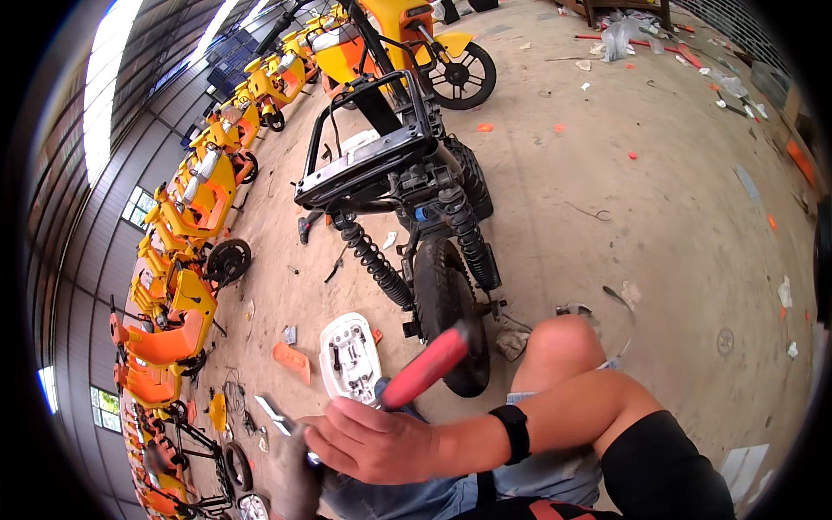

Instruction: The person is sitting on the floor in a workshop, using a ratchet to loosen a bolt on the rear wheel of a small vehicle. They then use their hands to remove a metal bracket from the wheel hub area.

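Note:
My right hand (373,440), bare with a black watch on its wrist, is closed low over my lap. From its thumb side a red-handled tool (425,368) sticks up, smeared by motion; its working end is hidden. Against the right fingers is my left hand (295,472), in a greyish glove, blurred and partly covered. A flat silver metal piece (274,415) juts out beside it; I cannot tell if it is held. In front stands a stripped scooter frame (364,165) with a rear wheel (449,321) and two coil-spring shocks (374,260). The tool's red end overlaps the tyre in view.
Left of the wheel, a white plastic tray (347,381) holds small dark parts. An orange plastic piece (292,362) lies beside it. Yellow-orange scooters (195,204) line the left side; another scooter (407,26) stands beyond the frame. Scraps litter the concrete floor (659,251).

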